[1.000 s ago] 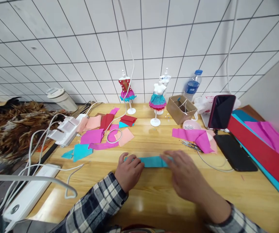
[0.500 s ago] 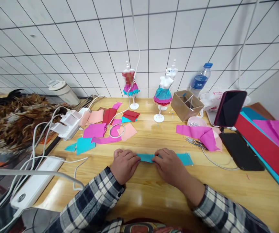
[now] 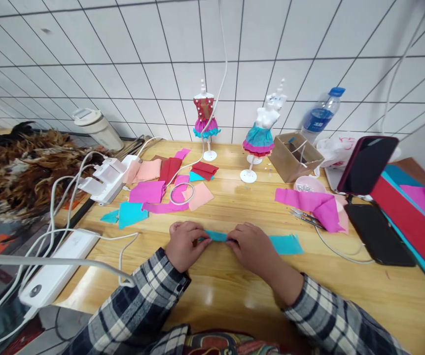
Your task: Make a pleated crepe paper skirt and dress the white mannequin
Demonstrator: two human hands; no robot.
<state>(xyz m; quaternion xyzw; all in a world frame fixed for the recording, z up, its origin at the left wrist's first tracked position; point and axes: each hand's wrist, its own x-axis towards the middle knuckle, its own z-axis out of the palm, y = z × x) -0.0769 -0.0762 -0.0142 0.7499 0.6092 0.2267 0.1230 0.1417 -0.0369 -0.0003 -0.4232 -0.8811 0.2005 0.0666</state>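
A narrow turquoise paper strip [image 3: 287,244] lies along the front of the wooden table, its right end flat and reaching past my hand. My left hand [image 3: 186,245] pinches the strip's left end between thumb and fingers. Closer to the middle, my right hand [image 3: 254,248] is closed on the same strip, thumb and fingertips together at its near edge. Between the hands the strip looks narrower, as if folded along its length. Its far left tip is hidden under my left fingers.
Two small dress forms in coloured skirts, one on the left [image 3: 205,118] and one on the right [image 3: 259,138], stand at the back. Pink paper [image 3: 308,202], tweezers [image 3: 308,217], a black phone [image 3: 378,234] and a cardboard box [image 3: 296,158] are right. White cables and a power bank [image 3: 59,266] lie left.
The view has shifted slightly, so the back items appear moved. My hands stay on the strip, a little closer together, and more of its right end lies flat past my right hand.
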